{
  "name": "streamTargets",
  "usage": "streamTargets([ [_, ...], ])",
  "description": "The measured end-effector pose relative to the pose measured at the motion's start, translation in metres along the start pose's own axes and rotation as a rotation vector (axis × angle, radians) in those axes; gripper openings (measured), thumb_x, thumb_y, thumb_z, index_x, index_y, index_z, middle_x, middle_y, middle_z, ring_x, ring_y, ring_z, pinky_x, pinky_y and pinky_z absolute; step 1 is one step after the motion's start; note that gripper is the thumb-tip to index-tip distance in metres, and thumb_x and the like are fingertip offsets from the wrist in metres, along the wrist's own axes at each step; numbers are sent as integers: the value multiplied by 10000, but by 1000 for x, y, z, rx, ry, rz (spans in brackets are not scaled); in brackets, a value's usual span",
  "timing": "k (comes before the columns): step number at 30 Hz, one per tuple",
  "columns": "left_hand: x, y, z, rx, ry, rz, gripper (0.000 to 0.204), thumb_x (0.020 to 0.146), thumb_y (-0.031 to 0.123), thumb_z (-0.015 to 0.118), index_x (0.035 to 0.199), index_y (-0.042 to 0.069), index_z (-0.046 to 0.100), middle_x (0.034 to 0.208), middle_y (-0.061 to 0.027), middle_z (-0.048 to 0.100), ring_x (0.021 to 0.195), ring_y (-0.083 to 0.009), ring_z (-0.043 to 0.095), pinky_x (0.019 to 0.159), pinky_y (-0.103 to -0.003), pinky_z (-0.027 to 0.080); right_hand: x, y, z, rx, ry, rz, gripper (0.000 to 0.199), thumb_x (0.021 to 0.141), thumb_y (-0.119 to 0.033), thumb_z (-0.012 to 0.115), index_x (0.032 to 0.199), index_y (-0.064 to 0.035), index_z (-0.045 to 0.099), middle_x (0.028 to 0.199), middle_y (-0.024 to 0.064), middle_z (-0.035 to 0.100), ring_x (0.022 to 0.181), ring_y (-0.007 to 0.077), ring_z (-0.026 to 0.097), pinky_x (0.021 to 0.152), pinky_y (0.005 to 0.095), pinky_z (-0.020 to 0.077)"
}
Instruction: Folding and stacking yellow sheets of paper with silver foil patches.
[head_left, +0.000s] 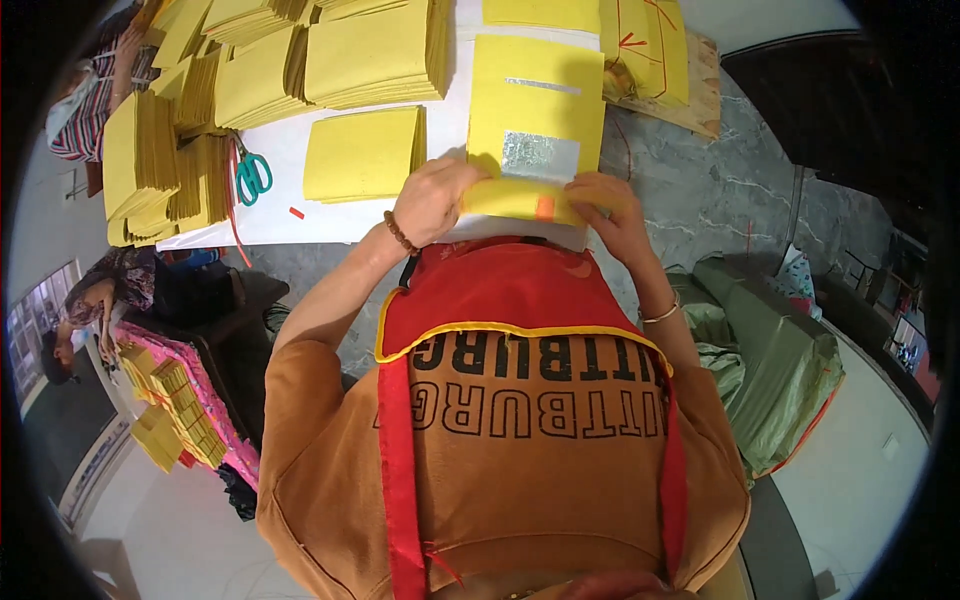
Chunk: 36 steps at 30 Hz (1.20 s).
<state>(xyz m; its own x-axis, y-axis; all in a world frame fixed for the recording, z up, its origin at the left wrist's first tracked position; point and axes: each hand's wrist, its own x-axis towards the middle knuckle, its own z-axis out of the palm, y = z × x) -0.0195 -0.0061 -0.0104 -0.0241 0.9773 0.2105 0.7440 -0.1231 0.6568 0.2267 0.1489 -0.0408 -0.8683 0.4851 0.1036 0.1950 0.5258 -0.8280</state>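
Folding yellow paper sheet (535,110) with silver foil square (540,153): your left hand (432,200) and right hand (612,208) both pinch its near edge, beside yellow stacks (365,152)

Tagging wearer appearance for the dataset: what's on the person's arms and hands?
Both hands are bare, no gloves. The left hand has a brown beaded bracelet at the wrist; the right hand has a thin pale bangle. Orange-brown sleeves cover the upper arms, forearms are uncovered. A red apron with yellow trim hangs in front.
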Motion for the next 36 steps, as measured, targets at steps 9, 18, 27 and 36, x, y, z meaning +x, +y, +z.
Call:
streamTargets([
  [9, 40, -12, 14, -137, 63, -540, 275, 876, 289, 550, 900, 15, 558, 606, -198, 576, 586, -369, 580, 529, -443, 434, 32, -22, 16, 592, 399, 424, 349, 848, -143, 608, 1171, -20, 553, 951, 84, 652, 859, 128, 601, 740, 276, 473],
  [18, 44, -22, 26, -293, 135, -691, 242, 824, 224, 611, 880, 5, 522, 595, -159, 557, 524, -311, 544, 502, -392, 413, 32, 1, 22, 368, 383, 400, 483, 818, -139, 633, 1274, -44, 506, 1004, 120, 662, 838, 121, 609, 737, 262, 476],
  [27, 60, 18, 4, 395, 256, -140, 350, 850, 234, 595, 1133, 43, 521, 1043, -172, 579, 980, -301, 546, 799, -430, 421, 35, 0, 24, 240, 374, 461, 466, 798, -146, 643, 1236, -29, 537, 945, 175, 670, 791, 137, 623, 724, 279, 484],
  [36, 54, -2, 53, 541, -25, 17, 510, 897, 411, 480, 1347, 180, 416, 1396, -116, 374, 1278, -311, 333, 1042, -454, 256, 34, -25, 17, 187, 330, 564, 473, 788, -191, 651, 1234, -71, 551, 1017, 162, 647, 878, 181, 629, 792, 333, 464],
])
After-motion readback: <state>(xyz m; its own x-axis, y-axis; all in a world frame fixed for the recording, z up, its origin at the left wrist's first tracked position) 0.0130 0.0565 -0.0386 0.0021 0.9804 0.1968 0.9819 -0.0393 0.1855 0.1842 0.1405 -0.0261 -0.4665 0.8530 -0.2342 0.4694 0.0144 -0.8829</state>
